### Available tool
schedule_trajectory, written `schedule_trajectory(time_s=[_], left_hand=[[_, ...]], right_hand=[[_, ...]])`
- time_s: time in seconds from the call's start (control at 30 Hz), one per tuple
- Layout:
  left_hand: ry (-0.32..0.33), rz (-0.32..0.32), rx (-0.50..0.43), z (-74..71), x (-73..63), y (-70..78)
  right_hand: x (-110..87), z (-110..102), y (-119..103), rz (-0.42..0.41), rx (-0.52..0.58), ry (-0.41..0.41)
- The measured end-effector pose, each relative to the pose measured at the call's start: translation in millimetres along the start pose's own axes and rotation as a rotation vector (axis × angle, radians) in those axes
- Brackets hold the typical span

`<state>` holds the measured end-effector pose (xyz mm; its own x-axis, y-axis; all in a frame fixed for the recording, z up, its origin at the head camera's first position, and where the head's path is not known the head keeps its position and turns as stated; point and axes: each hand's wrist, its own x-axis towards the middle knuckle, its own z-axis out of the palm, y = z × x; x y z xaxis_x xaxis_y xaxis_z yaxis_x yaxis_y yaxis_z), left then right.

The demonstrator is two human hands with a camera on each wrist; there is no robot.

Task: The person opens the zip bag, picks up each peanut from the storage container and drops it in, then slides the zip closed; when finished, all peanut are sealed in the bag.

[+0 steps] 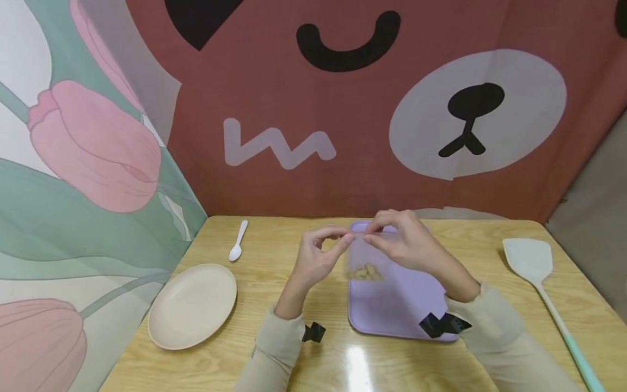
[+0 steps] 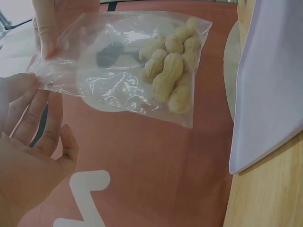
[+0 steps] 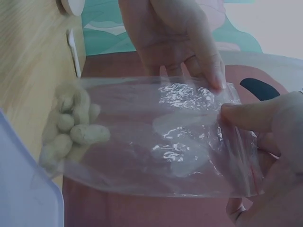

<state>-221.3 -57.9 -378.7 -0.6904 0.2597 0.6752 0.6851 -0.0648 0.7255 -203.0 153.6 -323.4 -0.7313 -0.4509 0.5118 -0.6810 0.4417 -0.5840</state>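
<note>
A clear zip bag hangs from both hands above the purple tray, with several unshelled peanuts gathered at its bottom. My left hand pinches the top edge between thumb and fingers at one side. Close beside it, my right hand pinches the same edge with thumb and fingers. In the right wrist view a red line runs along the bag's top, near the right fingers. The bag's see-through film lets the tray show behind it in the head view.
On the left of the wooden table lie a cream plate and a white spoon. To the right lies a spatula with a pale head and green handle end. A printed cloth stands behind the table.
</note>
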Motion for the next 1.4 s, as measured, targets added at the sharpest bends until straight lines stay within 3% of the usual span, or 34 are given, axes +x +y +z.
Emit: schedule_trajectory(time_s=[0.27,0.5,0.77,1.03,1.4], left_hand=[[0.030,0.004,-0.011,-1.1,1.3,1.2],[0.028,0.006,-0.019,-0.9,0.8,1.1],[0.046,-0.001,-0.032,-2.3,0.6,2.0],[0.048,0.017,-0.042,-0.4,3.2,2.7],[0.085,0.004,-0.050,-3.5,1.1,1.9]], right_hand=[[-3.0,-3,0,0.060,-0.001,-0.003],[-4.8,-1,3,-0.022,-0.021,0.053],[-7.3,-5,3,-0.014,-0.037,0.063],[-10.1,-9,5,-0.091,-0.061,0.110],[-18.4,-14,9,-0.058,-0.082,0.108]])
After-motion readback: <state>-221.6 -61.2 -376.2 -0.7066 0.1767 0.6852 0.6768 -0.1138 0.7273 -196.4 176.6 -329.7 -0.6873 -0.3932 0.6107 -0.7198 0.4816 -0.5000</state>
